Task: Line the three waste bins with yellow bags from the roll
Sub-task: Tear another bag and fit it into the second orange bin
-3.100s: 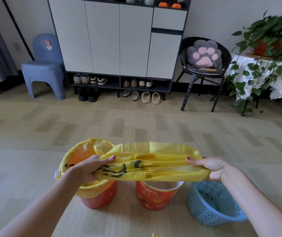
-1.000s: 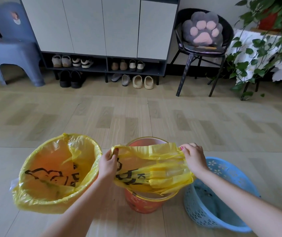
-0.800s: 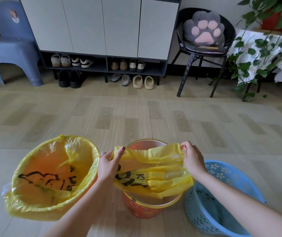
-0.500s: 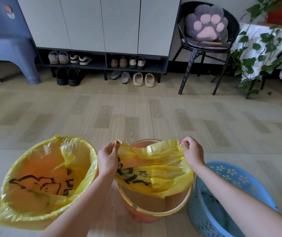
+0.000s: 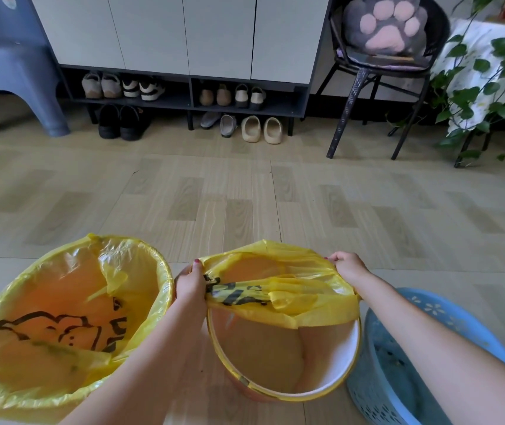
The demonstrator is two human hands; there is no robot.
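Observation:
Three bins stand in a row on the floor. The left bin [image 5: 165, 289] is lined with a yellow bag [image 5: 61, 317] printed with a black drawing. Over the far half of the middle orange bin [image 5: 331, 384] I stretch a second yellow bag [image 5: 278, 289]. My left hand [image 5: 190, 286] grips the bag's mouth at the bin's left rim. My right hand [image 5: 347, 266] grips it at the right rim. The bag's far edge lies over the bin's back rim; its near part hangs bunched above the opening. The blue perforated basket [image 5: 447, 326] at the right has no bag. The roll is not in view.
Bare wooden floor [image 5: 245, 204] stretches ahead. At the back stand a white shoe cabinet [image 5: 183, 35] with shoes under it, a blue plastic chair [image 5: 15, 75] on the left, a black chair with a paw cushion [image 5: 383, 29], and a trailing plant [image 5: 484, 87] at the right.
My hands lowered the second bag from in front of me onto the middle bin and pulled its mouth wider. Its far edge now lies over the bin's back rim.

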